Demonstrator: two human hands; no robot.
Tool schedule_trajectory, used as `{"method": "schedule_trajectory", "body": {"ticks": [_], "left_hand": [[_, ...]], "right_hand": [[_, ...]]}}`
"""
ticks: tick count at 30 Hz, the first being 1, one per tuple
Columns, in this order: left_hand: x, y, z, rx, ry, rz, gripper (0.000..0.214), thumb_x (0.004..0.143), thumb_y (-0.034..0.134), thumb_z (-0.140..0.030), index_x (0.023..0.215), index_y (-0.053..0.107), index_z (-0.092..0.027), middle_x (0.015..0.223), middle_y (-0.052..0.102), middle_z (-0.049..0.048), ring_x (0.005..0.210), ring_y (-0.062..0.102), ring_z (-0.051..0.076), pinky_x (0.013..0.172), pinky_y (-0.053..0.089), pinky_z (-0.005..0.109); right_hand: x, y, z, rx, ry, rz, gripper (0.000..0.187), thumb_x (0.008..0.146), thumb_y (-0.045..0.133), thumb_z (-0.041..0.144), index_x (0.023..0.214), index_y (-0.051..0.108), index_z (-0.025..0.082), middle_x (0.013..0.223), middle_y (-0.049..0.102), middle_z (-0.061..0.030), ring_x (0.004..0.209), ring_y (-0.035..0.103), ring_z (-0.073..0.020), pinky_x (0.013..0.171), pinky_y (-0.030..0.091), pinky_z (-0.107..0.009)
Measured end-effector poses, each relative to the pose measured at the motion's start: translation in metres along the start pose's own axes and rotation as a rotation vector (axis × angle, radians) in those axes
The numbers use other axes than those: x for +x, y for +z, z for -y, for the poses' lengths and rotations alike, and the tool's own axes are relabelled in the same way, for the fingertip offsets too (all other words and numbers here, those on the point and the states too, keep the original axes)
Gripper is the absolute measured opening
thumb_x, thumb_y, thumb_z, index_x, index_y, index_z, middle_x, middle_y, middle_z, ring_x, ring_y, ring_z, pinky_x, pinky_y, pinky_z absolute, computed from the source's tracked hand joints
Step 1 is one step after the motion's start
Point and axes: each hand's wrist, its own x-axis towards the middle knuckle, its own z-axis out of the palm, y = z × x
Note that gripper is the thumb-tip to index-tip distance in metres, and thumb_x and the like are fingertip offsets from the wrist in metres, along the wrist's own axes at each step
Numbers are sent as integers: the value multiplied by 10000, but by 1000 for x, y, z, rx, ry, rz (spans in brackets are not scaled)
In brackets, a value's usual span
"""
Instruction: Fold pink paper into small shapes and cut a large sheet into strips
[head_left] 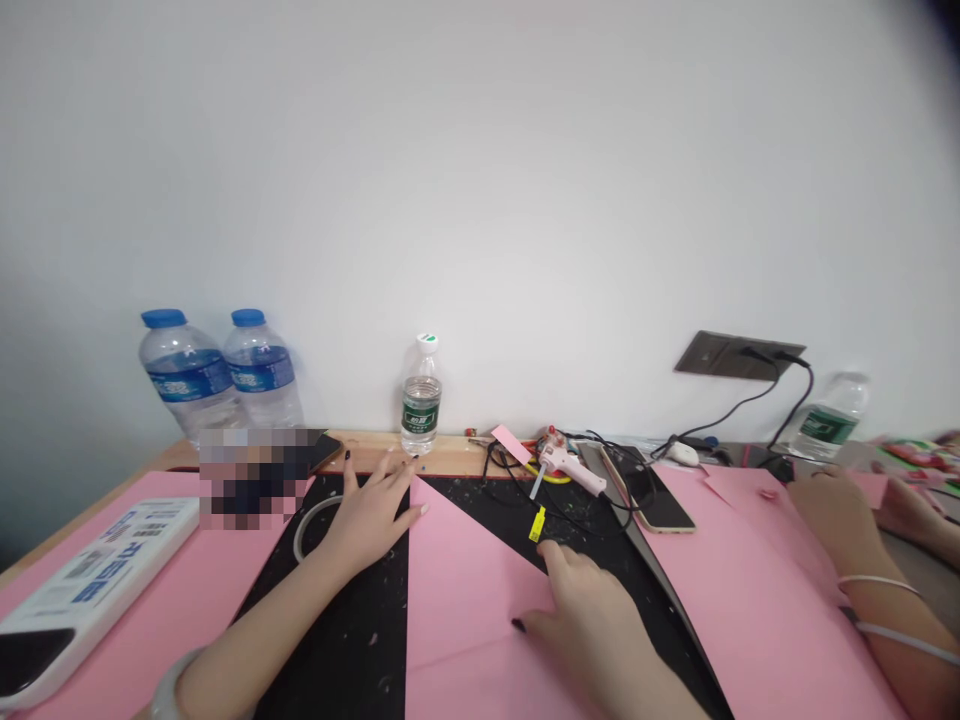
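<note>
- Pale wall (480, 200), wooden table (454, 460), black mat (337, 640) on it. How far along are we?
- Partway, I'd judge from my end: the pink sheet (457, 600) already has a slanted right edge and a pointed far tip, though whether folded or cut I can't tell. Nor can I tell what's left; I see nothing attached to it.
- How does it look?
- Mostly flat on the mat, near middle, with a faint line across its near part.
- And the hands?
- I see the left hand (371, 515) spread palm-down by the far tip; the right hand (589, 605) is loosely open, thumb over the sheet, forefinger by the slanted edge.
- Beyond them?
- Glue gun (574, 470) far right of the sheet, bottle (421, 415) far middle, another person's arm (847, 540) well right.
</note>
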Motion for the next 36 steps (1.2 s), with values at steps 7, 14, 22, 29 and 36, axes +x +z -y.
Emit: {"method": "schedule_trajectory", "body": {"ticks": [7, 14, 22, 29, 36], "left_hand": [[7, 0, 8, -354, -128, -49, 579, 677, 636, -282, 1227, 473, -200, 1300, 482, 136, 1232, 362, 319, 1035, -1, 556], [8, -11, -1, -920, -289, -38, 441, 813, 488, -387, 1200, 452, -180, 1076, 630, 106, 918, 624, 233, 781, 499, 373], [5, -18, 0, -1430, -446, 44, 202, 815, 549, -310, 999, 575, -231, 1033, 669, 45, 942, 625, 195, 794, 501, 309], [3, -15, 5, -1554, -499, 91, 134, 800, 578, -309, 874, 619, -205, 982, 691, 35, 1013, 595, 186, 874, 467, 302], [0, -16, 6, -1571, -503, 118, 171, 752, 632, -340, 850, 634, -201, 891, 710, 29, 919, 632, 190, 795, 494, 293]], "right_hand": [[40, -4, 15, 146, -8, 186, 472, 524, 755, 349, 885, 545, 129, 839, 619, -114, 789, 575, -288, 583, 399, -289], [62, 22, -1, 755, -295, 298, 290, 812, 462, 352, 593, 448, 162, 566, 391, 48, 515, 345, -83, 450, 242, -187], [60, 23, -8, 1135, -320, 597, 381, 785, 498, 500, 705, 529, 128, 599, 417, 40, 512, 339, -64, 452, 279, -166], [61, 26, -7, 1160, -311, 633, 385, 764, 532, 503, 689, 522, 126, 576, 400, 48, 495, 319, -58, 435, 249, -164], [62, 27, -10, 1143, -297, 652, 403, 754, 533, 523, 674, 507, 130, 573, 399, 53, 485, 315, -54, 437, 254, -161]]}}
